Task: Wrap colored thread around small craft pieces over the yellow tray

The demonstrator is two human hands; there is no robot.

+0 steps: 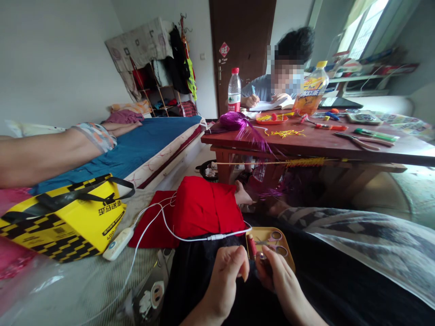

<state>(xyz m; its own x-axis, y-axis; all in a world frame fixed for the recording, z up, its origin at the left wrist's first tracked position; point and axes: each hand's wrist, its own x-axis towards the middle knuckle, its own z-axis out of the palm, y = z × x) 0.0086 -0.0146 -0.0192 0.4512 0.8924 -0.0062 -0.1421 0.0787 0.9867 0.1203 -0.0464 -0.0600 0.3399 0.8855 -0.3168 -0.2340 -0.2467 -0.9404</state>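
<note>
My left hand (228, 271) and my right hand (277, 277) meet over my dark-clothed lap at the bottom of the head view, fingers curled and pinched together on something small and dark that I cannot make out. A red spool of thread (252, 246) stands just above my fingertips. Behind it lies a yellow tray (284, 244) holding small scissors (274, 242). A red cloth bundle (204, 206) sits beyond, crossed by a white cable (190, 237).
A yellow and black bag (64, 217) lies at the left beside a white charger (117, 244). A person lies on the blue bed (149, 140). Another person writes at the wooden table (306, 145), which carries bottles, pliers, purple thread (234, 121) and yellow tassels.
</note>
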